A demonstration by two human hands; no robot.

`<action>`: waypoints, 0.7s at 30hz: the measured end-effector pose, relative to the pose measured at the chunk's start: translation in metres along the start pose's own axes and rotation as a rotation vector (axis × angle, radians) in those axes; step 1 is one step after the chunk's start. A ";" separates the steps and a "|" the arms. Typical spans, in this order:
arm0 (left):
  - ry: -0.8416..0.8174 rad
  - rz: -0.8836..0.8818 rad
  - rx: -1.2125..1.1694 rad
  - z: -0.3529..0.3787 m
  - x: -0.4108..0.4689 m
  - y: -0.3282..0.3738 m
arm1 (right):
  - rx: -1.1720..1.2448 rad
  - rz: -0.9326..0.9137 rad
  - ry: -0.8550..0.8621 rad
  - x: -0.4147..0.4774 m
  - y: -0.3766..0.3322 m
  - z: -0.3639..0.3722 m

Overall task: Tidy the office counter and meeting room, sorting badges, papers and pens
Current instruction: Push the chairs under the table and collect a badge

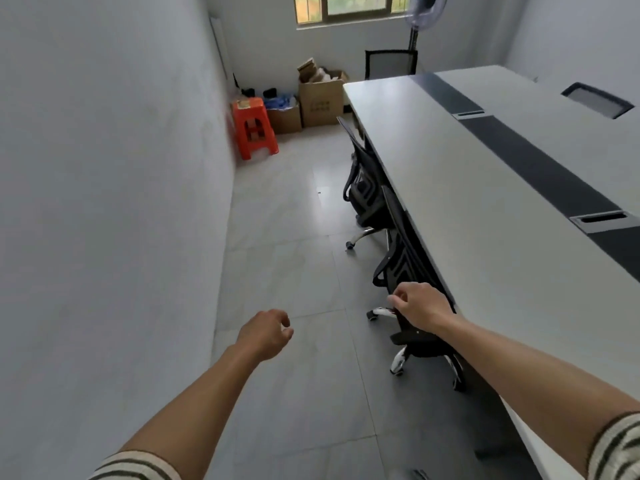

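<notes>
Head view: both hands are held loosely curled, gripping nothing, the left hand [266, 336] over grey floor tiles [294, 254], the right hand [420, 304] beside a black mesh office chair [401, 244] at the long white meeting table [467, 209]. No badges, papers or pens are seen; the tabletop should be scanned fully first.

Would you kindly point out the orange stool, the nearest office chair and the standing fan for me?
orange stool [254, 129], head view, on its front face.
nearest office chair [401, 237], head view, on its mesh backrest.
standing fan [427, 12], head view, on its round grille.
</notes>
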State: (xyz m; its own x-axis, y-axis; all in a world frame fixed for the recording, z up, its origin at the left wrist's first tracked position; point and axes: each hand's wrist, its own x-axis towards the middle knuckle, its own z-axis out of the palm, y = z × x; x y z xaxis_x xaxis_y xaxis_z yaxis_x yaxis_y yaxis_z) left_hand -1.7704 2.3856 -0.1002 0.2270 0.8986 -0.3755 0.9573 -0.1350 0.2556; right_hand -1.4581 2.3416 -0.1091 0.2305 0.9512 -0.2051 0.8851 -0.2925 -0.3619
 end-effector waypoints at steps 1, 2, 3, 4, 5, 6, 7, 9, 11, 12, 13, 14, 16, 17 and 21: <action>-0.009 0.029 -0.001 -0.004 0.017 0.002 | 0.003 0.016 0.067 0.011 0.000 -0.006; -0.024 0.046 -0.007 -0.008 0.030 0.006 | 0.011 0.039 0.130 0.020 0.001 -0.012; -0.040 0.069 -0.006 -0.009 0.045 0.010 | 0.019 0.068 0.187 0.031 0.004 -0.016; -0.061 0.091 -0.006 -0.012 0.064 0.017 | 0.028 0.108 0.227 0.048 0.009 -0.019; -0.075 0.104 -0.009 -0.011 0.078 0.021 | 0.035 0.146 0.248 0.059 0.015 -0.021; -0.090 0.123 -0.002 -0.014 0.103 0.027 | 0.034 0.187 0.250 0.081 0.022 -0.021; -0.103 0.150 0.007 -0.016 0.116 0.032 | 0.034 0.218 0.221 0.093 0.026 -0.022; -0.128 0.169 0.013 -0.022 0.152 0.042 | 0.058 0.291 0.134 0.127 0.035 -0.020; -0.150 0.177 0.026 -0.031 0.178 0.045 | 0.115 0.354 0.007 0.152 0.038 -0.016; -0.160 0.174 0.040 -0.040 0.197 0.047 | 0.155 0.386 -0.066 0.169 0.038 -0.013; -0.169 0.179 0.053 -0.047 0.215 0.048 | 0.183 0.417 -0.137 0.184 0.037 -0.009; -0.170 0.180 0.064 -0.057 0.234 0.050 | 0.192 0.447 -0.192 0.199 0.036 -0.006; -0.146 0.176 0.065 -0.072 0.266 0.053 | 0.158 0.481 -0.232 0.221 0.031 -0.001; -0.139 0.184 0.066 -0.077 0.280 0.054 | 0.116 0.485 -0.220 0.227 0.029 -0.002; -0.222 0.228 0.095 -0.081 0.327 0.060 | -0.018 0.513 -0.184 0.235 0.020 0.005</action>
State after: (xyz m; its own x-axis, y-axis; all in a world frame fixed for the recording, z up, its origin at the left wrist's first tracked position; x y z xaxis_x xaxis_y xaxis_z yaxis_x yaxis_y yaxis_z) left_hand -1.6530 2.7051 -0.1352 0.4604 0.7294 -0.5059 0.8876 -0.3698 0.2746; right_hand -1.3880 2.5585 -0.1691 0.5617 0.6534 -0.5074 0.6848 -0.7114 -0.1580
